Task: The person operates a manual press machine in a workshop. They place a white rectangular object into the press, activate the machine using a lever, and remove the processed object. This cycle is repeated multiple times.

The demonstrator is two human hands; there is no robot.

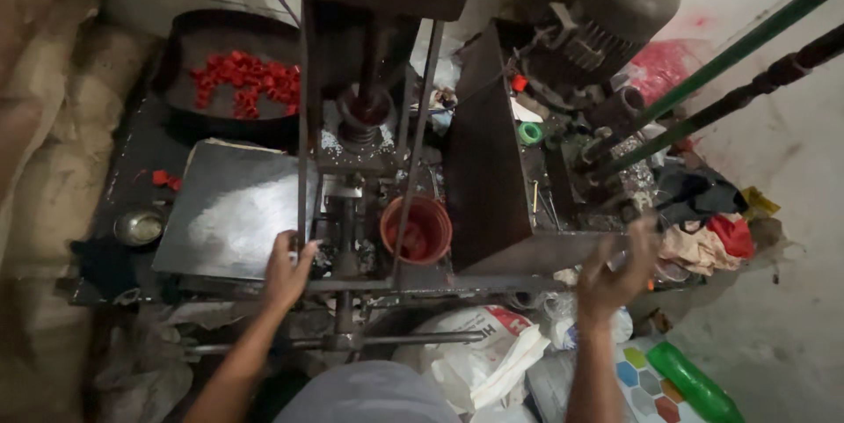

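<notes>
Left hand [286, 272] curled against press frame [352, 212], grip contents unclear. Right hand [615, 273] open, empty, well right of frame. Orange cup [416, 229] just right of left hand, nearer it.

- The left hand [286, 272] rested on the front edge of a dark metal press machine [369, 124], fingers by its upright frame bar.
- The right hand [615, 273] was raised with curled fingers near the long dark lever rods [730, 102].
- A round orange plastic cup [417, 229] sat between the hands.
- Small red plastic caps [251, 84] lay in a black round basin [189, 45], behind a flat grey metal plate [233, 212].
</notes>
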